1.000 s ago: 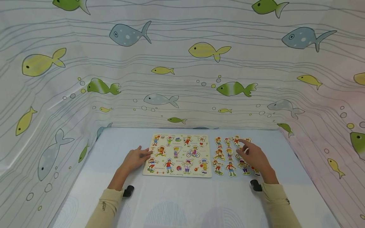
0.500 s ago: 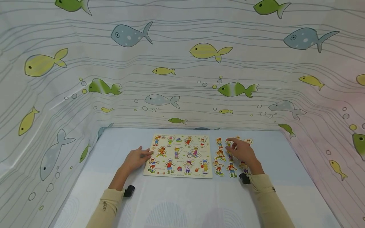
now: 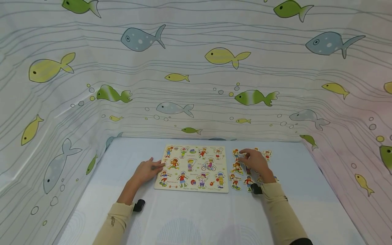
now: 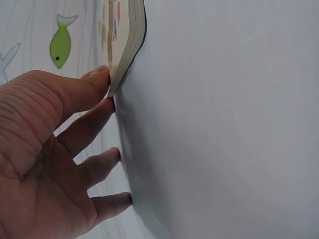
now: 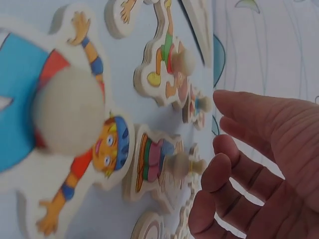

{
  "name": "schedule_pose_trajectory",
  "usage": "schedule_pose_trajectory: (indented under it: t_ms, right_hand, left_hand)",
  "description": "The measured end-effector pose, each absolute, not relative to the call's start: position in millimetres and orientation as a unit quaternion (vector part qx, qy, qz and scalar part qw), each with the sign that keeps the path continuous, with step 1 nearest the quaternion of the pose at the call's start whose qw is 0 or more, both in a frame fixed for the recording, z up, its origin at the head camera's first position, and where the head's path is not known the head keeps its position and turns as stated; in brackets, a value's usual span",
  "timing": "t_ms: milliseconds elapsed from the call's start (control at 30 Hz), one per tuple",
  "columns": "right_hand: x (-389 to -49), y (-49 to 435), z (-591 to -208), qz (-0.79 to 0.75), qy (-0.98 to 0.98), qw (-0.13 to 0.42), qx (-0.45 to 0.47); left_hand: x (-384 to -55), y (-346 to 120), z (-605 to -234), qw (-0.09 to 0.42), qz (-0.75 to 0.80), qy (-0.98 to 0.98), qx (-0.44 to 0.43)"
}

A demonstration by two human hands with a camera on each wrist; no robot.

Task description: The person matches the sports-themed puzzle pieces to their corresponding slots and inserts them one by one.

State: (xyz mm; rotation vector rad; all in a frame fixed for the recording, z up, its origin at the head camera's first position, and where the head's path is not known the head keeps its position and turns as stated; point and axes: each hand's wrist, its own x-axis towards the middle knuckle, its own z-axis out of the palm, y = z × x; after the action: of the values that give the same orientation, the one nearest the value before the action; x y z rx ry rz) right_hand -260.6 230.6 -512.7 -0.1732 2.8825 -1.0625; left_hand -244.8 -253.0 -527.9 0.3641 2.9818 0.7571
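Observation:
In the head view, my left hand (image 3: pixel 146 171) is at the left edge of a wooden puzzle board (image 3: pixel 199 170) with pictures of children at sports. The left wrist view shows its thumb and index finger pinching the board's edge (image 4: pixel 130 47), other fingertips on the tablecloth. My right hand (image 3: pixel 256 162) hovers over loose puzzle pieces right of the board, thumb and fingers apart, near the basketball-player piece (image 3: pixel 235 153). In the right wrist view, the fingers (image 5: pixel 234 199) are bent with nothing between them; knobbed pieces, among them a blue-capped child (image 5: pixel 117 144), lie beside them.
Several loose pieces lie in rows, including a runner (image 3: pixel 237 167), a skateboarder (image 3: pixel 234 182) and a tennis player (image 3: pixel 267 155). A pale blue cloth (image 3: pixel 190 217) covers the table. A fish-patterned curtain (image 3: pixel 196 92) rises behind and at both sides.
My right hand has moved left across the loose pieces, from the third piece of the back row towards the first. My left hand stays at the board's edge.

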Motion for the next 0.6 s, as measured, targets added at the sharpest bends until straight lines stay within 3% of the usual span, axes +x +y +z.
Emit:
schedule_pose_trajectory:
  t_ms: [600]
  right_hand:
    - [-278.8,217.2,-514.8,-0.294,0.954,0.061,-0.014]
  left_hand:
    - [-244.5,-252.8,-527.6,0.017,0.246,0.961,0.122]
